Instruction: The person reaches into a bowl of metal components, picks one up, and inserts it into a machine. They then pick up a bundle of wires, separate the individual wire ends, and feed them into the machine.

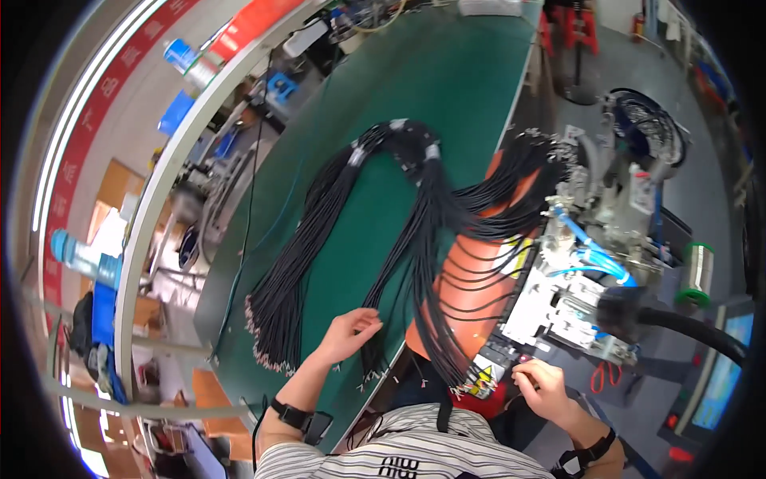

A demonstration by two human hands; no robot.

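My left hand point(348, 337) is over the green table, beside a hanging strand of a black cable bundle point(415, 215). Its fingers are loosely curled, thumb apart, with nothing visible in them. At the front edge of a bench machine point(550, 299) with metal fittings and blue air tubes, my right hand point(544, 388) pinches with thumb and forefinger; what lies between the fingertips is too small to make out. Several single black cables point(471, 314) run across an orange surface point(463, 279) toward the machine. Another cable bundle point(299, 279) fans out left, its ends showing small bare tips.
The green table point(447, 64) stretches away from me. Right of the machine stand a green-ended spool point(697, 275) and a screen point(724, 371). Red-handled snips point(606, 377) lie near my right hand. A coil of dark cable point(648, 128) is farther back. A metal frame point(132, 239) runs along the left.
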